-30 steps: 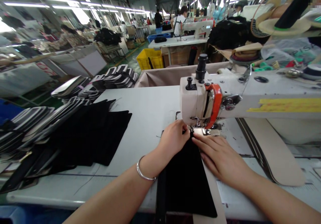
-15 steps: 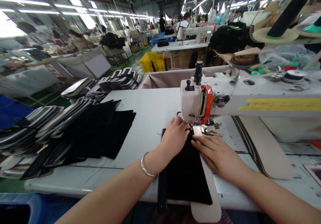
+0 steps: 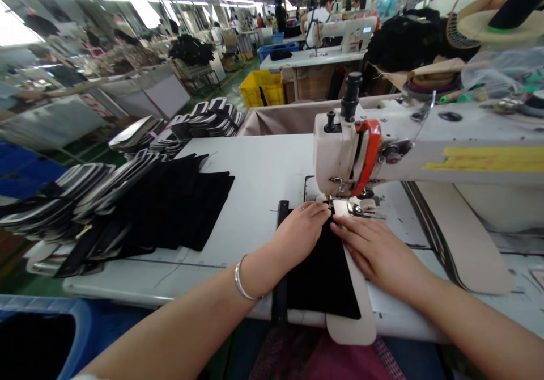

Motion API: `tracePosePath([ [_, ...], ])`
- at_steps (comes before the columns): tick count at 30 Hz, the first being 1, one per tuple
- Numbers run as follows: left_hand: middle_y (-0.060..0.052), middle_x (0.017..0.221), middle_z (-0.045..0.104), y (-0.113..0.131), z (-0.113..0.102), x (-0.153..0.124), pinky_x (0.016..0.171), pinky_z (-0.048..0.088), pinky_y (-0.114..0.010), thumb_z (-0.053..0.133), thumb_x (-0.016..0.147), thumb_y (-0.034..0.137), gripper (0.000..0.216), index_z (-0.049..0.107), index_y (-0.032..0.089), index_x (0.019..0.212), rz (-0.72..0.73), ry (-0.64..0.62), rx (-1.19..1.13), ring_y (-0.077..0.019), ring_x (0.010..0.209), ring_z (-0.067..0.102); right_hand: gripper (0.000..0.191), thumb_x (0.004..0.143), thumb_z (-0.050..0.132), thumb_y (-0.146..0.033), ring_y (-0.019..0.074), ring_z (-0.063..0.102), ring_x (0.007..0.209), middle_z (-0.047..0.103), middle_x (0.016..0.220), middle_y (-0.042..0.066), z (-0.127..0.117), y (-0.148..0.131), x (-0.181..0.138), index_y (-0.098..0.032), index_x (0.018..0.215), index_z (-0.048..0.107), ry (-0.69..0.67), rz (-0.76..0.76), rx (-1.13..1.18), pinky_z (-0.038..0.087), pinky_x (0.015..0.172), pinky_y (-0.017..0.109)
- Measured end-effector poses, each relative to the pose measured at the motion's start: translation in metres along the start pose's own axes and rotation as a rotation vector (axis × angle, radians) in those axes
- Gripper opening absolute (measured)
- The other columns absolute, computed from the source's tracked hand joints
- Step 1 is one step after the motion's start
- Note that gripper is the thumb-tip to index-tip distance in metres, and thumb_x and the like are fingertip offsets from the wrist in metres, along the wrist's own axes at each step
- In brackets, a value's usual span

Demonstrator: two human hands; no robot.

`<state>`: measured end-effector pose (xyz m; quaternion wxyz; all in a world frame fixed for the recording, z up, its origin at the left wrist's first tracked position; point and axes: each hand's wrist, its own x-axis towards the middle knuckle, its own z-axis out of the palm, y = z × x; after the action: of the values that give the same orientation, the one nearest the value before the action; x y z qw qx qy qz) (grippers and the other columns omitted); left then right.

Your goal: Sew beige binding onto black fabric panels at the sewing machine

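Left hand (image 3: pixel 300 233) lay flat, palm down, on the black fabric piece (image 3: pixel 321 275), fingers together and pointing at the presser foot (image 3: pixel 335 201). No clamp, just pressing. Silver bracelet (image 3: pixel 241 281) sat on that wrist.

Right hand (image 3: pixel 380 252) was also flat and open, fingers spread slightly, resting across the right edge of the black fabric piece and the beige strip (image 3: pixel 355 312) beside it. Fingertips (image 3: pixel 340 228) sat just short of the presser foot, nearly touching the left hand's fingertips. Nothing was pinched in either hand.

The black fabric piece lay on the white table (image 3: pixel 255 187), directly in front of the sewing machine (image 3: pixel 408 147). Long axis ran from the table's near edge to the needle area, far end under the presser foot, near end close to the table edge. A narrow black band (image 3: pixel 280 255) ran along its left side, parallel to that axis. The beige strip followed the right edge on the same axis and overhung the near table edge.

To the left on the table: a spread of black fabric pieces (image 3: pixel 178 204), well apart from the hands, and beyond them stacks of black-and-white parts (image 3: pixel 85 193). A wider beige piece (image 3: pixel 463 244) lay under the machine arm to the right.

Background: a yellow crate (image 3: pixel 261 88) and other people at machines, too far to resolve.
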<state>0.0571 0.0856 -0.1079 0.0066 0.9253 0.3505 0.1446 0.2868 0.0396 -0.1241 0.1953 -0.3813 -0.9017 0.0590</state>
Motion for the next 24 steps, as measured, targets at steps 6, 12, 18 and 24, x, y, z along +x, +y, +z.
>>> tracePosePath([
  [6, -0.011, 0.13, 0.069, 0.001, 0.002, -0.006, 0.116, 0.046, -0.037, 0.047, 0.1, 0.008, 0.028, 0.066, 0.011, 0.12, 0.008, 0.024, -0.031, -0.02, 0.13, 0.06, 0.045, 0.102, 0.047, -0.018, 0.0262, 0.055, 0.131, 0.056, 0.148, 0.009, -0.002, -0.003, 0.0, -0.024, 0.146, 0.052, 0.002, 0.004, 0.001, 0.049, 0.105, 0.052],
  [12, -0.013, 0.131, 0.068, -0.006, 0.002, 0.004, 0.116, 0.046, -0.038, 0.047, 0.099, 0.006, 0.03, 0.066, 0.011, 0.121, -0.043, 0.003, -0.07, -0.0203, 0.129, 0.06, 0.046, 0.102, 0.045, -0.016, 0.028, 0.052, 0.134, 0.054, 0.149, 0.011, -0.003, -0.002, 0.002, -0.022, 0.147, 0.051, -0.005, 0.015, 0.01, 0.049, 0.105, 0.053],
  [18, -0.011, 0.145, 0.06, 0.029, -0.022, -0.044, 0.118, 0.044, -0.043, 0.046, 0.1, 0.009, 0.036, 0.061, 0.014, 0.132, 0.092, -0.11, -0.182, -0.0217, 0.14, 0.052, 0.036, 0.103, 0.051, -0.021, 0.026, 0.059, 0.127, 0.063, 0.137, 0.011, -0.009, -0.043, -0.046, -0.022, 0.138, 0.059, 0.053, 0.076, 0.186, 0.052, 0.106, 0.05],
  [24, -0.009, 0.124, 0.071, 0.075, -0.034, -0.095, 0.108, 0.053, -0.037, 0.05, 0.105, 0.018, 0.021, 0.065, 0.015, 0.12, 0.169, 0.037, -0.312, -0.0193, 0.12, 0.065, 0.037, 0.1, 0.055, -0.013, 0.0244, 0.06, 0.128, 0.067, 0.133, 0.007, -0.008, -0.076, -0.087, -0.025, 0.134, 0.063, 0.154, 0.103, 0.248, 0.052, 0.108, 0.049],
])
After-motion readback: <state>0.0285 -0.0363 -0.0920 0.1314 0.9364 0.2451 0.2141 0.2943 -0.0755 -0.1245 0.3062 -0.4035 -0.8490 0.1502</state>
